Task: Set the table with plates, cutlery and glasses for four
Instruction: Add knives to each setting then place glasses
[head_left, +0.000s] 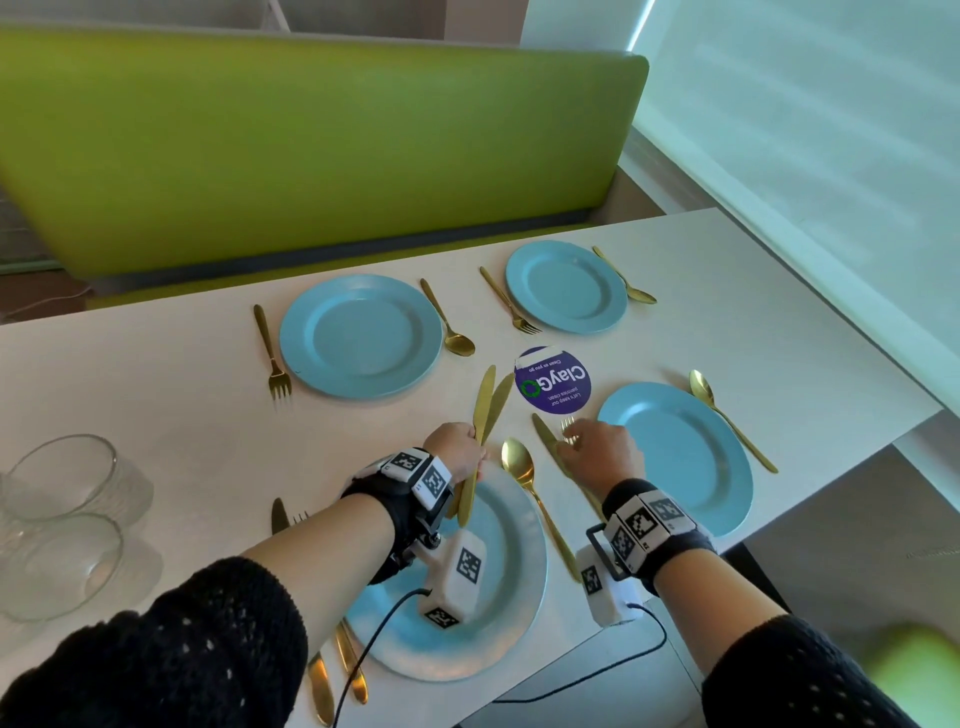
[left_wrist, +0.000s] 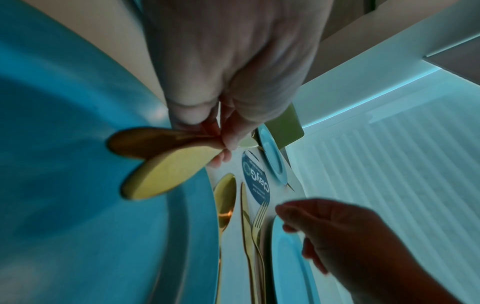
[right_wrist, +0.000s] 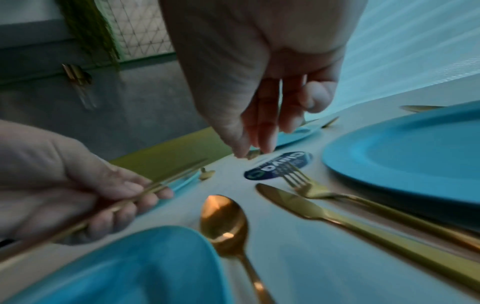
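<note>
- Step in hand, by judgement: handing out knives. Four round pale-blue plates laid on the white table (head_left: 701, 270); near-left plate (head_left: 519, 561) and near-right plate (head_left: 691, 457) each with a knife already beside them.
- Gold knife (head_left: 545, 441) and gold fork (head_left: 568, 427) lying side by side, just left of the near-right plate; gold spoon (head_left: 519, 462) lying between the two near plates.
- Far-left plate (head_left: 358, 335) and far-right plate (head_left: 566, 288) each flanked by fork and spoon only, no knife seen beside either.
- Left hand (head_left: 457, 449): fingers curled round the handles of two gold table knives (head_left: 485, 405), blades fanned apart and pointing toward the far plates, handle ends over the near-left plate.
- Right hand (head_left: 602, 452): fingers loosely extended and pointing down over the fork and knife, nothing gripped; contact with the fork impossible to confirm from these views.
- Next move, as judged: carry the held pair across and set one down by each far plate, parallel to its fork or spoon; calls for parting the pair cleanly, probably with the free hand.
- Clear drinking glasses (head_left: 67, 519) grouped at the left edge, not yet distributed.
- Purple round sticker (head_left: 553, 382) at table centre, to be kept clear of.
</note>
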